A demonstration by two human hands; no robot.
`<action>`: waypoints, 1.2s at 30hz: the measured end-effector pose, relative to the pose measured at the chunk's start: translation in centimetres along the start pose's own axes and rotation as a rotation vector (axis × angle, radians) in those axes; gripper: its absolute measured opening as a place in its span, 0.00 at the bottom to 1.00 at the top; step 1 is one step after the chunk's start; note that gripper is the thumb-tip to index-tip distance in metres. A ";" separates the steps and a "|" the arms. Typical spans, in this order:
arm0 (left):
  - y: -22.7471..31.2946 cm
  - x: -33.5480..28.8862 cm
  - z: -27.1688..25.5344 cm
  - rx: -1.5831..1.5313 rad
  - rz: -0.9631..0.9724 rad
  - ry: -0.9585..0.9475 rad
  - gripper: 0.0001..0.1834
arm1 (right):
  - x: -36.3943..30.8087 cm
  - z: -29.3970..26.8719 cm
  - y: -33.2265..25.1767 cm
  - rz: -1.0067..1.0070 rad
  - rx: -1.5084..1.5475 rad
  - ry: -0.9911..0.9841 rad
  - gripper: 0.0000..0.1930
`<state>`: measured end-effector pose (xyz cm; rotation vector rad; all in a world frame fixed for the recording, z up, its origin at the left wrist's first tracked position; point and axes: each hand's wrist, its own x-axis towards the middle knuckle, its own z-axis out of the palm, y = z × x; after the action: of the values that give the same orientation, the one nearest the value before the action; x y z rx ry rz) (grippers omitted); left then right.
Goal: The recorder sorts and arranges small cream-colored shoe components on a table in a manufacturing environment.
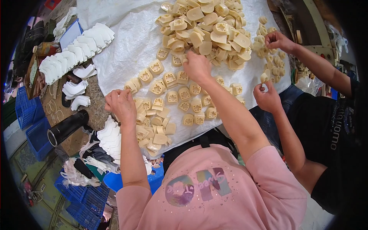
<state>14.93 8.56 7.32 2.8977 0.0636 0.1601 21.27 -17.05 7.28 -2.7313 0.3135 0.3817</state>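
Many cream plastic shoe heels lie on a white sheet, piled in a big heap at the far side. Several stand in loose rows, star-shaped hollows facing up, such as this heel. My right hand is at the heap's near edge, its fingertips closed against a cream shoe heel. At the sheet's left edge, my left hand has its fingers bent together, close to an upright pair of heels; what they hold, if anything, is hidden. Below that hand lies a smaller jumbled pile of heels.
At right, a co-worker's two hands handle heels beside a small pile. White shaped pieces overlap in a row at left, with another white stack nearer. A black tube and blue crates stand left of the sheet.
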 end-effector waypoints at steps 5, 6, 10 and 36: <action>-0.2 0.5 -0.6 0.001 -0.106 0.057 0.07 | -3.3 -3.9 4.4 -0.053 0.406 -0.028 0.08; -0.3 0.6 -0.7 0.000 -0.102 0.055 0.07 | -4.3 -4.2 5.3 -0.189 0.337 0.014 0.08; 0.5 0.6 -1.0 -0.073 -0.102 0.076 0.08 | -8.2 -3.8 7.0 -0.470 0.088 0.108 0.09; 16.8 7.0 2.9 -0.268 0.622 0.181 0.19 | -4.2 -7.7 10.3 -0.288 0.137 0.531 0.19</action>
<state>22.69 -8.06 9.26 2.5319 -0.7682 0.4924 16.28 -28.67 12.12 -2.6440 0.0699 -0.4324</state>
